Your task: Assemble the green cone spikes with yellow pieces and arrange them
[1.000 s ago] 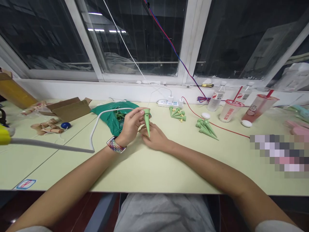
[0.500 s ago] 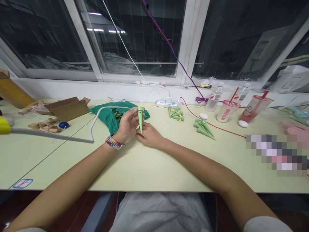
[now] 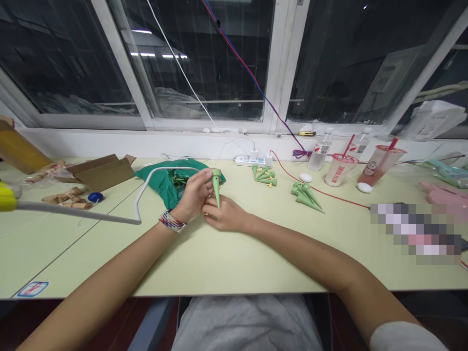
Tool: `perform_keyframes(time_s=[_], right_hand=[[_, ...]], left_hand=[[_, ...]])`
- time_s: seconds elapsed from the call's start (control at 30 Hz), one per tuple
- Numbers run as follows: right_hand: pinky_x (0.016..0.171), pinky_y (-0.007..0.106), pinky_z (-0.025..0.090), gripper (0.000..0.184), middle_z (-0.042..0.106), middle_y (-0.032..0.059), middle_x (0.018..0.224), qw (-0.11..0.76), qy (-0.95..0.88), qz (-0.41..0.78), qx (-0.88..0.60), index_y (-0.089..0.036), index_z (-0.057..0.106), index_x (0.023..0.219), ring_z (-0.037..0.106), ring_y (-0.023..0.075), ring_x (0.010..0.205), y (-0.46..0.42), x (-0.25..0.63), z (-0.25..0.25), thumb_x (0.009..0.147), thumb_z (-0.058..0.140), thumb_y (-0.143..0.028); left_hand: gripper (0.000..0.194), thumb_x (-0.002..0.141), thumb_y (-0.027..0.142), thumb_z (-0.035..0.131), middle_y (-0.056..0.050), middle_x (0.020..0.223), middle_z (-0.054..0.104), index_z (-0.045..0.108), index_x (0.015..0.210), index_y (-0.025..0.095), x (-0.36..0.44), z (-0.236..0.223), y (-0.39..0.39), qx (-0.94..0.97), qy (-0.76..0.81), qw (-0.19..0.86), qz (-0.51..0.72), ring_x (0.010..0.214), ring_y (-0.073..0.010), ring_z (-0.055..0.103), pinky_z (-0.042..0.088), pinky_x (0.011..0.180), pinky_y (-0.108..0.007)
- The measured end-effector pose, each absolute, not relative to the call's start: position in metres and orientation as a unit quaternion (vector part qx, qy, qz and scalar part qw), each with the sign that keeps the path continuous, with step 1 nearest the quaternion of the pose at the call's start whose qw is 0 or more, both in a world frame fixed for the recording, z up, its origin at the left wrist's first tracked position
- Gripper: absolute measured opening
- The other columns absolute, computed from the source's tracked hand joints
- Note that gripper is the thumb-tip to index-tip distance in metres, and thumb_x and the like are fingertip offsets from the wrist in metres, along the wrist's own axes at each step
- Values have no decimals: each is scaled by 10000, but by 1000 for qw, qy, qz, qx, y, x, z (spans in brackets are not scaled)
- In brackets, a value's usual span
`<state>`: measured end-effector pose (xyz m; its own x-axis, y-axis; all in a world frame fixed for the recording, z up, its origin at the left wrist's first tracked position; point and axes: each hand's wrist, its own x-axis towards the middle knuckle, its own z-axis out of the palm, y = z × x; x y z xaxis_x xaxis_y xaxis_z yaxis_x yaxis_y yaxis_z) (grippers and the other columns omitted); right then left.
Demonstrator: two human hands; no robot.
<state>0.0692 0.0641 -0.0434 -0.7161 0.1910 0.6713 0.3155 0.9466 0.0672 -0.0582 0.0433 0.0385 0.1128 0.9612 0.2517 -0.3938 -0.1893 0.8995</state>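
Observation:
My left hand (image 3: 195,194), with a woven bracelet at the wrist, is closed on a green plastic plant watering spike (image 3: 216,187). The spike stands nearly upright, its capped end at the top and its point down. Against the left fingers lies my right hand (image 3: 227,214), fingers curled in just beside the spike's lower end; what they hold, if anything, is hidden. Behind the left hand sits a green plastic bag (image 3: 157,181) with more green pieces inside. To the right are a group of spikes with yellow valves (image 3: 263,175) and a pile of spikes (image 3: 307,196).
A white bent rod (image 3: 84,212) reaches in from the left above the table (image 3: 234,263). An open cardboard box (image 3: 100,173) and a blue ball (image 3: 95,197) lie at left. Drink cups (image 3: 341,169), a bottle (image 3: 320,155) and a power strip (image 3: 250,161) stand at the back.
The spike has come slightly lower and a little to the right in the picture, its tip now in front of my right hand. Both hands stay together, and the view has shifted slightly.

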Motion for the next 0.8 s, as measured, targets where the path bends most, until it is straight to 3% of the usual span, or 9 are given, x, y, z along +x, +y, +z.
perform_keyframes(time_s=[0.1,0.23,0.4,0.57,0.8], right_hand=[[862,379,463,222,610,85,911,345,-917,-137,-146,-193,612,889,538,234,890,53,73,-43,1034,453,-245],[730,330,450,267,596,62,886,297,-927,-177,-143,-201,616,885,523,193,767,24,85,-44,1033,400,-143],[714,292,478,273,663,51,955,300,-934,-136,-138,-242,653,1075,583,167,787,-11,118,-43,1043,400,-143],[769,319,531,211,682,94,1021,390,-903,0,-180,-236,638,1174,640,193,878,-20,154,-36,1035,484,-193],[740,323,517,58,652,37,915,599,-711,201,-310,-229,675,978,616,173,791,-2,163,-29,954,664,-281]], left_hand=[[281,757,346,835,-24,837,675,716,920,151,-58,35,44,474,285,578,600,757,-141,651,515,636,-217],[289,769,351,853,-20,863,680,697,909,153,-56,28,45,465,275,592,598,751,-126,649,525,646,-212],[277,766,343,868,7,794,644,705,901,163,-52,17,46,481,270,610,569,668,-91,599,499,607,-189],[304,778,335,861,0,798,635,751,1009,170,-46,5,44,538,284,585,536,703,-97,585,502,650,-197],[304,811,390,825,-15,806,673,716,1027,206,-42,-1,35,618,304,553,469,797,-169,657,563,794,-309]])
